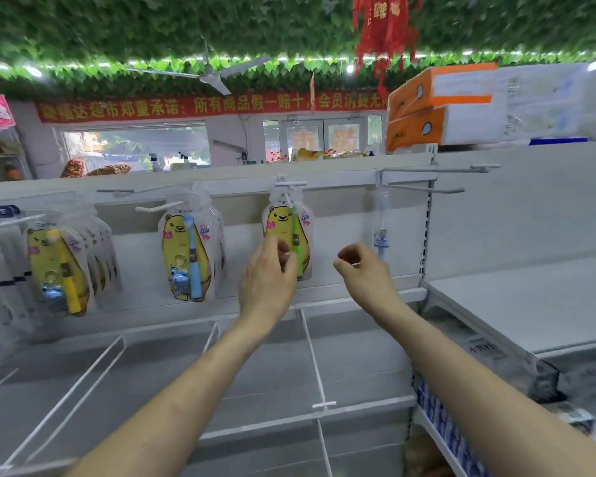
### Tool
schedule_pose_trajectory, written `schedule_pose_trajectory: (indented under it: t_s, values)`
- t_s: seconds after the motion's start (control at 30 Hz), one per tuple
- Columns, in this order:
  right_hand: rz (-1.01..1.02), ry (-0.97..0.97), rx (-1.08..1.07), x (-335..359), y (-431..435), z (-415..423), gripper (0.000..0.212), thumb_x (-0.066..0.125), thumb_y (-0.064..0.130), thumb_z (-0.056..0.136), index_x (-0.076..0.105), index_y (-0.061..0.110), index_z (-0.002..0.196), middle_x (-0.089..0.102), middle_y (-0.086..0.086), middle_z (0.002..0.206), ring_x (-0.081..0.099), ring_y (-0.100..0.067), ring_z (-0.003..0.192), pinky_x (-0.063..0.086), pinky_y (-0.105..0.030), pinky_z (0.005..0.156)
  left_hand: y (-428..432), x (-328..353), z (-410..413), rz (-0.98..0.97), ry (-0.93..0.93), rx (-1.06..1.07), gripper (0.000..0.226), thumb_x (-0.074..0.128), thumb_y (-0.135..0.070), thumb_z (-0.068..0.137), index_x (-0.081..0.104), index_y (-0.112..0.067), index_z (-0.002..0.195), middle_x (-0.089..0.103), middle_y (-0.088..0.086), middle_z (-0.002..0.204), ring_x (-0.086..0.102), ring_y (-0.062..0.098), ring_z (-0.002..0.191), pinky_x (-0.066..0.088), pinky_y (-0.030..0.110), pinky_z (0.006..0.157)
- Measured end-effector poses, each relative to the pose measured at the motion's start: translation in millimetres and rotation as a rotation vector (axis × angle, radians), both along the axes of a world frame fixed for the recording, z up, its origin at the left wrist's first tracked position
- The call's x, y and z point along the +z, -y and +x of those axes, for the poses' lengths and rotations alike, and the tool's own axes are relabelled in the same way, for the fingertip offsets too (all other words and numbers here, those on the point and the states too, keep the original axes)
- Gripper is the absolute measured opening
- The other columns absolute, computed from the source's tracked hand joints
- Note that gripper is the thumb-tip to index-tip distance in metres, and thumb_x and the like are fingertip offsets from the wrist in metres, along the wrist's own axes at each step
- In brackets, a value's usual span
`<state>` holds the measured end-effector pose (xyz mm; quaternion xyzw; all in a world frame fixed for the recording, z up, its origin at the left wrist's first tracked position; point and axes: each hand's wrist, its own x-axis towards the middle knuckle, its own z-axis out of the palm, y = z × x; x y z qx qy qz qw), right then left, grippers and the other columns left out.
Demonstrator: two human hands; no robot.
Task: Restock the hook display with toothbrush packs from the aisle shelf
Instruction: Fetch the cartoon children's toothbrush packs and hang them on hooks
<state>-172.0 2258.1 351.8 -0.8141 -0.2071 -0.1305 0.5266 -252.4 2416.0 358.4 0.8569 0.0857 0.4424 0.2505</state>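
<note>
Toothbrush packs with a yellow bear card hang from hooks on the display rail. The pack with a green brush [287, 232] hangs on the middle hook [290, 184]. My left hand [268, 274] is raised in front of its lower half, fingers loosely bent and touching it. More packs hang to the left: a blue-brush bunch [189, 251] and a yellow-brush bunch [61, 270]. My right hand [360, 270] hovers to the right with fingers curled and nothing in it, just left of a thin clear pack [381, 232] hanging alone.
Two bare hooks [437, 170] stick out at the upper right. Wire dividers [315, 359] split the shelf below my arms. A bare white shelf [530, 304] lies to the right, with orange tissue packs [437, 108] stacked on top of the unit.
</note>
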Motion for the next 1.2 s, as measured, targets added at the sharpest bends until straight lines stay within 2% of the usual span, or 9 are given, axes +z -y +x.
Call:
schedule_pose_trajectory:
  t_s: [0.1, 0.23, 0.33, 0.43, 0.5, 0.73, 0.97, 1.13, 1.2]
  values:
    - [-0.185, 0.156, -0.068, -4.4, 57.3, -9.0, 0.027, 0.064, 0.024, 0.097, 0.063, 0.016, 0.124, 0.064, -0.003, 0.119, 0.062, -0.019, 0.104, 0.051, -0.04, 0.095, 55.9, -6.4, 6.9, 0.129, -0.033, -0.079, 0.018, 0.061, -0.031, 0.097, 0.055, -0.024, 0.113, 0.061, -0.007, 0.102, 0.058, 0.019, 0.095, 0.052, 0.041, 0.078]
    - [-0.417, 0.271, -0.184, -2.3, 146.5, -20.8, 0.041, 0.064, 0.022, 0.095, 0.055, 0.015, 0.135, 0.054, -0.01, 0.133, 0.055, -0.031, 0.122, 0.049, -0.047, 0.096, 140.0, -13.2, 21.9, 0.345, -0.2, -0.107, 0.054, 0.064, -0.044, 0.092, 0.052, -0.021, 0.139, 0.055, 0.003, 0.135, 0.051, 0.029, 0.122, 0.046, 0.046, 0.098]
    - [-0.584, 0.337, -0.323, -10.3, 219.0, -33.1, 0.05, 0.066, 0.021, 0.094, 0.051, 0.014, 0.14, 0.051, -0.013, 0.135, 0.052, -0.036, 0.12, 0.05, -0.046, 0.088, 209.7, -19.2, 32.3, 0.412, -0.248, -0.161, 0.061, 0.064, -0.046, 0.091, 0.047, -0.024, 0.145, 0.047, 0.003, 0.145, 0.045, 0.031, 0.131, 0.044, 0.047, 0.102]
    - [-0.8, 0.39, -0.525, -26.7, 303.1, -49.1, 0.055, 0.071, 0.02, 0.088, 0.051, 0.01, 0.139, 0.054, -0.017, 0.134, 0.055, -0.041, 0.115, 0.05, -0.049, 0.086, 286.6, -29.7, 42.3, 0.469, -0.277, -0.272, 0.068, 0.065, -0.048, 0.09, 0.041, -0.026, 0.149, 0.04, 0.004, 0.152, 0.038, 0.031, 0.138, 0.04, 0.049, 0.106]
    - [-0.854, 0.392, -0.655, -40.3, 363.3, -61.9, 0.057, 0.074, 0.018, 0.083, 0.054, 0.007, 0.135, 0.057, -0.019, 0.129, 0.057, -0.042, 0.112, 0.051, -0.051, 0.086, 341.6, -42.9, 46.4, 0.475, -0.252, -0.38, 0.069, 0.066, -0.049, 0.091, 0.04, -0.025, 0.151, 0.039, 0.005, 0.153, 0.037, 0.032, 0.14, 0.04, 0.051, 0.107]
    - [-0.846, 0.125, -0.897, -115.9, 547.9, -89.2, 0.059, 0.078, 0.021, 0.082, 0.052, 0.011, 0.135, 0.053, -0.014, 0.128, 0.055, -0.039, 0.114, 0.049, -0.049, 0.09, 542.6, -121.7, 65.0, 0.494, -0.216, -0.672, 0.069, 0.073, -0.048, 0.084, 0.05, -0.02, 0.143, 0.052, 0.011, 0.14, 0.05, 0.038, 0.126, 0.051, 0.052, 0.093]
    - [-0.9, -0.203, -1.091, -195.0, 699.4, -72.8, 0.063, 0.077, 0.016, 0.072, 0.057, 0.01, 0.13, 0.056, -0.016, 0.125, 0.055, -0.04, 0.116, 0.048, -0.049, 0.094, 725.7, -200.8, 115.6, 0.697, -0.243, -0.918, 0.069, 0.072, -0.046, 0.082, 0.049, -0.023, 0.142, 0.051, 0.007, 0.142, 0.048, 0.033, 0.132, 0.044, 0.05, 0.1]
    - [-0.896, -0.389, -1.217, -218.2, 792.0, -51.8, 0.067, 0.079, 0.018, 0.078, 0.053, 0.012, 0.139, 0.054, -0.013, 0.135, 0.051, -0.036, 0.129, 0.044, -0.049, 0.106, 832.3, -226.7, 151.8, 0.767, -0.304, -1.111, 0.071, 0.07, -0.046, 0.08, 0.049, -0.021, 0.144, 0.051, 0.009, 0.142, 0.046, 0.033, 0.136, 0.043, 0.052, 0.104]
    - [-0.852, -0.432, -1.293, -222.1, 825.6, -47.3, 0.067, 0.078, 0.016, 0.078, 0.053, 0.014, 0.14, 0.055, -0.01, 0.134, 0.053, -0.034, 0.127, 0.045, -0.047, 0.103, 878.5, -230.0, 167.3, 0.762, -0.324, -1.178, 0.074, 0.073, -0.047, 0.08, 0.049, -0.021, 0.145, 0.051, 0.009, 0.143, 0.045, 0.034, 0.137, 0.043, 0.053, 0.104]
